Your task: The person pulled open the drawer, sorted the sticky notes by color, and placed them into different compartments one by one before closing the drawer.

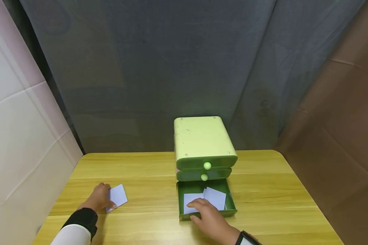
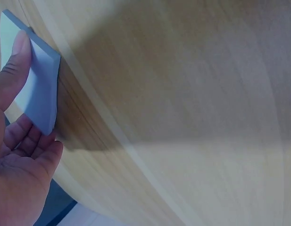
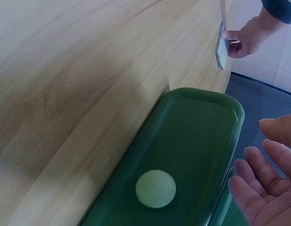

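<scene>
My left hand [image 1: 98, 198] pinches a small square pad of pale paper [image 1: 118, 195] at the table's left side. In the left wrist view the thumb lies over the pad [image 2: 39, 77], with fingers at its other edge. My right hand [image 1: 210, 219] is over the front of the pulled-out bottom drawer [image 1: 231, 199], fingers loosely bent and holding nothing. Inside that drawer lie pale paper squares [image 1: 216, 198], partly overlapping and partly hidden by the right hand. The right wrist view shows the drawer's green front with a round light-green knob [image 3: 155, 188].
The drawer belongs to a small light-green cabinet [image 1: 203, 136] standing at the table's back edge. Its upper two drawers, with round knobs [image 1: 207, 165], are pushed in. A dark curtain [image 1: 156, 75] hangs behind the wooden table [image 1: 144, 204], with pale and brown sheets at the sides.
</scene>
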The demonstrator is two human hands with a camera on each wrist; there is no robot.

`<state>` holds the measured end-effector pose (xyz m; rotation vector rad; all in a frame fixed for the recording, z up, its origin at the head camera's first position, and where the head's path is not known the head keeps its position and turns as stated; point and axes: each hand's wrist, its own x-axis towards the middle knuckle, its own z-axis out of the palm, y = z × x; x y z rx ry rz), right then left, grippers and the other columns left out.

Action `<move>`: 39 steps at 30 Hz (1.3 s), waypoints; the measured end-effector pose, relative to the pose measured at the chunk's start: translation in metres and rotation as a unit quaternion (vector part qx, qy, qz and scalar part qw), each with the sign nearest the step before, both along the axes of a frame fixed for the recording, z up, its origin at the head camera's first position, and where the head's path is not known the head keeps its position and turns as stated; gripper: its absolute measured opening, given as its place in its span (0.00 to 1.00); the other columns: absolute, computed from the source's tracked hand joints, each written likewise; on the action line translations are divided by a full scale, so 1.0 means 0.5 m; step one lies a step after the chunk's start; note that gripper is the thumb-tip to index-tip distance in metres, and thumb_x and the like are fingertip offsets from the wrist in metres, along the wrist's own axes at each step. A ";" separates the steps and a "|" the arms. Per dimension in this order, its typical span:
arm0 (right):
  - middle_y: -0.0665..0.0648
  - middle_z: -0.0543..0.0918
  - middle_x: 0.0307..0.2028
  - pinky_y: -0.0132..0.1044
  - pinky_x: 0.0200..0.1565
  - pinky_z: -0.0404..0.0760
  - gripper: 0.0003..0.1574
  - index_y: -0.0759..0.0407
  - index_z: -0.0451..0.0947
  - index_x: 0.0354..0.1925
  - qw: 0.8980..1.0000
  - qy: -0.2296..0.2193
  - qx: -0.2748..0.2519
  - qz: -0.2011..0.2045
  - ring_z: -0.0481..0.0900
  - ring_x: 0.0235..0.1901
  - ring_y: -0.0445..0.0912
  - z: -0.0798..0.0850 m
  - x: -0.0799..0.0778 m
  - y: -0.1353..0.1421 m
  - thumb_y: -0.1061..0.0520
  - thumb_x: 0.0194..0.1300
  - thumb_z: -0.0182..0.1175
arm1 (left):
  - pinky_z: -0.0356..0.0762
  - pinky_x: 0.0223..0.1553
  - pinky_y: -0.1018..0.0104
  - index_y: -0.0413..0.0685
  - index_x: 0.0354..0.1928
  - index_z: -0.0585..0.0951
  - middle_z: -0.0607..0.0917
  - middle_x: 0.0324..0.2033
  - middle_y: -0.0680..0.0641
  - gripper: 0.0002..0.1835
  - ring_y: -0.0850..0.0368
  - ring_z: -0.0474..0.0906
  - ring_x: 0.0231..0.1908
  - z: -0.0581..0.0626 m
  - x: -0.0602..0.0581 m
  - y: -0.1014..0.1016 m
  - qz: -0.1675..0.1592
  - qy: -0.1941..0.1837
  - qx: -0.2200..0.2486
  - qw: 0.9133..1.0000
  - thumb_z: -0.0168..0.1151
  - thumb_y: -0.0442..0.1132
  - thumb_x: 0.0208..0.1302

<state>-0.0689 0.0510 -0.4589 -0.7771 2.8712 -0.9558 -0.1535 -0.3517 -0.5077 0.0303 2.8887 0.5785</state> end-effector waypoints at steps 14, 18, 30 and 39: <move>0.54 0.80 0.48 0.45 0.50 0.80 0.20 0.60 0.80 0.50 1.000 -0.007 0.004 -0.019 0.77 0.51 0.53 0.003 0.003 0.027 0.64 0.58 0.67 | 0.74 0.51 0.41 0.21 0.51 0.66 0.78 0.42 0.29 0.46 0.41 0.75 0.41 -0.017 0.009 0.000 0.047 -0.008 0.063 0.997 0.83 0.41 0.33; 0.54 0.80 0.48 0.45 0.49 0.80 0.20 0.61 0.80 0.49 1.000 0.005 0.003 -0.026 0.78 0.50 0.53 0.001 0.004 0.034 0.65 0.57 0.67 | 0.74 0.51 0.41 0.18 0.51 0.69 0.78 0.43 0.27 0.46 0.38 0.76 0.42 -0.014 0.011 0.004 0.034 0.015 0.037 0.999 0.83 0.40 0.34; 0.55 0.80 0.49 0.52 0.53 0.78 0.20 0.62 0.79 0.50 0.998 -0.018 -0.012 -0.061 0.77 0.53 0.56 -0.001 0.006 0.070 0.65 0.58 0.66 | 0.75 0.49 0.42 0.20 0.49 0.72 0.79 0.41 0.29 0.33 0.37 0.77 0.43 0.004 0.025 0.014 0.043 0.051 0.041 0.997 0.78 0.32 0.42; 0.53 0.82 0.45 0.47 0.51 0.79 0.20 0.61 0.81 0.46 0.993 0.015 -0.010 -0.114 0.79 0.50 0.52 0.000 0.005 0.101 0.67 0.53 0.69 | 0.78 0.46 0.44 0.23 0.49 0.74 0.80 0.43 0.30 0.21 0.39 0.77 0.43 0.020 0.038 0.023 0.042 0.061 0.043 0.996 0.69 0.28 0.55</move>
